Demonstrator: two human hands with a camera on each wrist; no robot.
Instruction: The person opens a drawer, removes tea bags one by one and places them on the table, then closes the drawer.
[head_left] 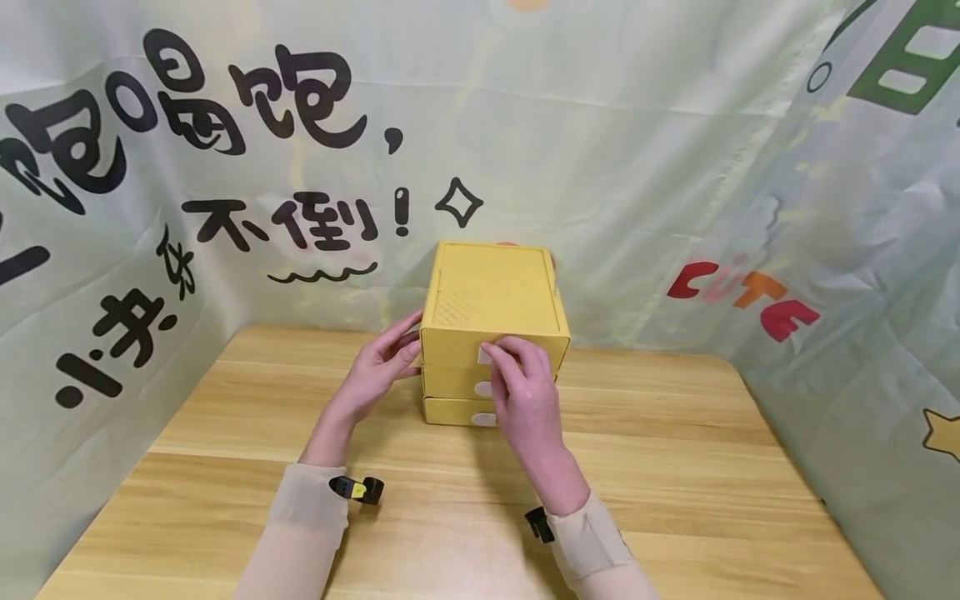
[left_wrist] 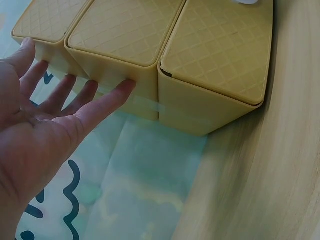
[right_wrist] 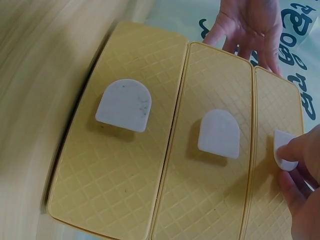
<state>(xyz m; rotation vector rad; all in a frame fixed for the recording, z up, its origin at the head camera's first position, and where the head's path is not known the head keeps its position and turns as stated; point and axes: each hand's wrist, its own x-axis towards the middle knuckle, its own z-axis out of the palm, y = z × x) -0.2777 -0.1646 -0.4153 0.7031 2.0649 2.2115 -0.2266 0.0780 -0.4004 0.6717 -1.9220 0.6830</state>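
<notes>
A yellow three-tier drawer unit [head_left: 495, 287] with waffle-patterned fronts stands on the table. Each front carries a white rounded handle; the bottom handle [right_wrist: 124, 105] and middle handle [right_wrist: 220, 134] show whole in the right wrist view. My right hand [head_left: 528, 396] pinches the top drawer's handle [right_wrist: 281, 141] between thumb and fingers. On the unit's left side, my left hand [head_left: 378, 367] has its fingers spread, fingertips right at the side wall [left_wrist: 142, 92]. All the drawer fronts sit close to flush.
The unit stands near the back of a wooden table [head_left: 660, 467]. A pale printed cloth [head_left: 600, 167] hangs behind and along both sides. Black wrist devices, such as the left one [head_left: 358, 490], are worn at the sleeve cuffs.
</notes>
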